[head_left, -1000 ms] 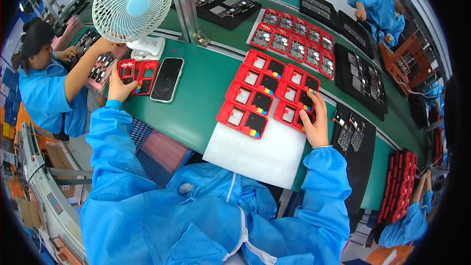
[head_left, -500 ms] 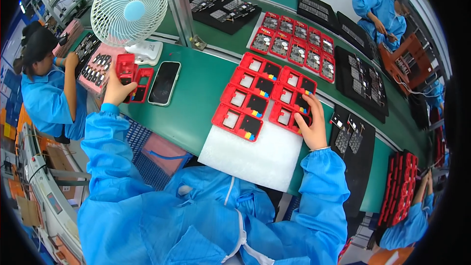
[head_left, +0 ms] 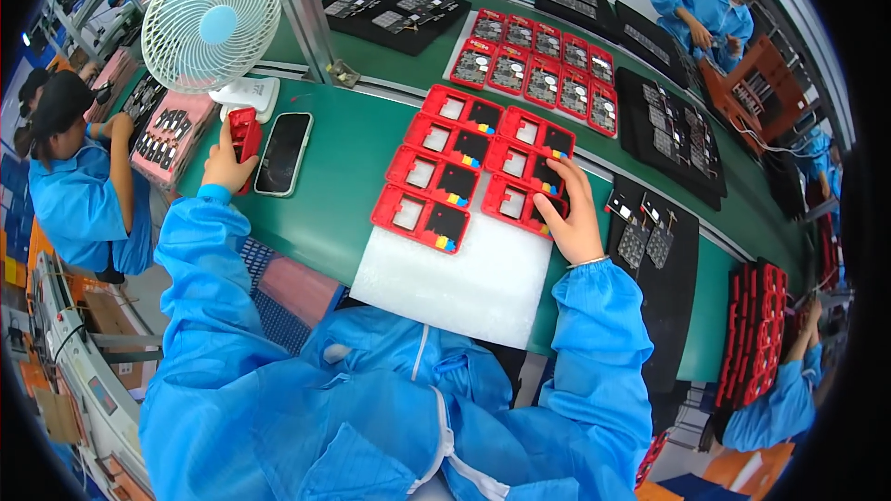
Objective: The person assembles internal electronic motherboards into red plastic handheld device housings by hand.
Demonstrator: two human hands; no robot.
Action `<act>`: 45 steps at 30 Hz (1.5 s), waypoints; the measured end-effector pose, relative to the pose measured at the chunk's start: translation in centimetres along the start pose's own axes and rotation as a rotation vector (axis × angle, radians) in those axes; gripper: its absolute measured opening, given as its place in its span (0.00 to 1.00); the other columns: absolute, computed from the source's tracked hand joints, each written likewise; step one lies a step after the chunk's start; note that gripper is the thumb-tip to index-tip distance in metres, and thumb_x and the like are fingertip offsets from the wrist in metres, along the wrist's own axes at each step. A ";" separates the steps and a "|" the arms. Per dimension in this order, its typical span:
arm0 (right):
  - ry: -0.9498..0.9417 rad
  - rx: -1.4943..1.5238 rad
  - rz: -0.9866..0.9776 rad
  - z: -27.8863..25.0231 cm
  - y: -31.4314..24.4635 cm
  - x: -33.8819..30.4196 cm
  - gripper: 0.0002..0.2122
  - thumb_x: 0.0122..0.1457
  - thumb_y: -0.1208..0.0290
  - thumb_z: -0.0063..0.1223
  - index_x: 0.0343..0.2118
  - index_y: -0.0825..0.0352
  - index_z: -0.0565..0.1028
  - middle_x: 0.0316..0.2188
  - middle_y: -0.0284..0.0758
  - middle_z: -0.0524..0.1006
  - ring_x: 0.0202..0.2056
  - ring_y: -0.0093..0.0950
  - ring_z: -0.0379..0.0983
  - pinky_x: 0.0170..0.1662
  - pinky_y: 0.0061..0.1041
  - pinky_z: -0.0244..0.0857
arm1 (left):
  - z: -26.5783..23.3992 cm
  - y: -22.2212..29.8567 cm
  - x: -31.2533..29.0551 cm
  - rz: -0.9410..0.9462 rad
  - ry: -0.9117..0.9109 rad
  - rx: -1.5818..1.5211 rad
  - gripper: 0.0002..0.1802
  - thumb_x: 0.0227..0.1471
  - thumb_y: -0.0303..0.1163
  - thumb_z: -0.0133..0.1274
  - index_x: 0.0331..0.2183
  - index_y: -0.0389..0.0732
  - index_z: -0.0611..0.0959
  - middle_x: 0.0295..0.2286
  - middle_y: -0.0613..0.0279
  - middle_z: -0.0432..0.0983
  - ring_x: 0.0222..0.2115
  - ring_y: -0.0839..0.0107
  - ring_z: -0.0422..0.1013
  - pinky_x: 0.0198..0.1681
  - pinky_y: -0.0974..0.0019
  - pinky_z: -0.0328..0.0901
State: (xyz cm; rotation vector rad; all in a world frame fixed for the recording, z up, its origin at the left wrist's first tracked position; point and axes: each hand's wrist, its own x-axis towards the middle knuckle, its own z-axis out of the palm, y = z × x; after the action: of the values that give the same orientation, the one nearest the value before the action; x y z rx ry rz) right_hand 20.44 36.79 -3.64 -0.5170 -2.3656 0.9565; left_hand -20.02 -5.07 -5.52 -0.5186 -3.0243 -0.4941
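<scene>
My left hand [head_left: 225,170] is closed around a small red plastic case [head_left: 244,134] at the left end of the green bench, beside a phone [head_left: 284,154]. Part of that case is hidden by my fingers. On the right, my right hand [head_left: 577,213] is open, thumb and fingers apart, resting over the right end of the nearest red case [head_left: 510,201] in the right column. Its fingertips reach the red case behind [head_left: 517,163]. Another column of open red cases [head_left: 419,214] lies alongside, with white windows, black pads and yellow-blue tabs. A white foam sheet [head_left: 445,283] lies under their near ends.
A fan [head_left: 215,26] and a metal post [head_left: 302,14] stand at the back left. Farther back are red cases with circuit boards [head_left: 541,81] and black mats with boards [head_left: 673,134]. A black mat [head_left: 676,297] lies right of my hand. Co-workers [head_left: 79,186] sit nearby.
The view has shifted, so the bench contents sit further left. The two red parts beside my left hand now show as one upright case in it. My right hand stays on the cases.
</scene>
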 end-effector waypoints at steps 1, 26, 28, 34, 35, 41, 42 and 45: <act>0.001 0.004 -0.005 -0.1 0.1 0.0 0.26 0.56 0.63 0.63 0.57 0.63 0.70 0.61 0.47 0.62 0.62 0.44 0.61 0.63 0.35 0.57 | 0.0 -0.7 -0.1 0.002 0.020 0.001 0.59 0.46 0.41 0.63 0.68 0.55 0.43 0.49 0.34 0.70 0.47 0.36 0.71 0.53 0.46 0.66; -0.353 1.132 0.688 -0.4 -9.1 -6.6 0.30 0.57 0.83 0.38 0.66 0.63 0.56 0.58 0.37 0.67 0.57 0.28 0.67 0.59 0.29 0.65 | -2.3 23.8 -24.1 0.987 -0.628 -0.984 0.55 0.40 0.40 0.73 0.63 0.40 0.59 0.56 0.39 0.60 0.52 0.39 0.64 0.55 0.50 0.64; -0.534 0.980 0.654 -1.3 -10.1 -5.2 0.32 0.54 0.85 0.39 0.65 0.65 0.60 0.59 0.38 0.67 0.58 0.28 0.66 0.60 0.27 0.63 | -1.7 22.9 -23.7 1.234 -0.335 -0.880 0.35 0.39 0.34 0.70 0.51 0.44 0.77 0.49 0.55 0.71 0.47 0.55 0.68 0.49 0.57 0.68; -0.920 0.588 0.114 3.3 -10.6 -1.7 0.28 0.57 0.81 0.46 0.63 0.67 0.61 0.56 0.48 0.69 0.57 0.37 0.68 0.57 0.29 0.64 | 1.5 20.8 -25.3 1.410 0.158 -0.575 0.22 0.38 0.34 0.61 0.41 0.55 0.86 0.41 0.79 0.75 0.39 0.72 0.65 0.42 0.66 0.61; -0.889 0.527 0.026 4.1 -11.4 -1.4 0.28 0.57 0.82 0.45 0.63 0.67 0.62 0.56 0.46 0.69 0.56 0.36 0.68 0.58 0.30 0.63 | 1.6 20.4 -25.4 1.406 0.156 -0.577 0.22 0.38 0.34 0.61 0.41 0.55 0.86 0.41 0.79 0.75 0.39 0.72 0.65 0.42 0.66 0.61; -0.662 0.267 -0.202 8.5 -13.6 -1.6 0.24 0.56 0.79 0.50 0.59 0.68 0.67 0.45 0.47 0.73 0.45 0.44 0.72 0.50 0.35 0.68 | 2.3 17.3 -24.5 1.361 0.311 -0.427 0.22 0.32 0.35 0.57 0.36 0.56 0.89 0.35 0.83 0.76 0.35 0.76 0.63 0.40 0.67 0.56; -0.638 0.215 -0.234 9.1 -13.7 -1.6 0.24 0.57 0.78 0.51 0.59 0.68 0.68 0.42 0.47 0.75 0.43 0.45 0.72 0.49 0.36 0.69 | 2.3 17.0 -24.5 1.363 0.307 -0.427 0.22 0.32 0.35 0.57 0.36 0.56 0.89 0.35 0.83 0.76 0.35 0.76 0.63 0.40 0.67 0.56; -0.570 0.084 -0.312 8.8 -14.4 -1.6 0.24 0.57 0.75 0.53 0.58 0.68 0.69 0.36 0.45 0.79 0.40 0.45 0.74 0.46 0.39 0.70 | 2.3 16.5 -24.4 1.293 0.326 -0.389 0.21 0.31 0.35 0.59 0.36 0.56 0.89 0.35 0.84 0.76 0.35 0.77 0.64 0.40 0.67 0.56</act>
State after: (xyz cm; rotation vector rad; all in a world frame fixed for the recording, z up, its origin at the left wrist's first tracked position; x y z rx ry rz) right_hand 14.32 21.63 0.91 0.1908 -2.7656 1.1578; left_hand 8.49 2.59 -4.81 -1.8959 -1.7040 -0.8601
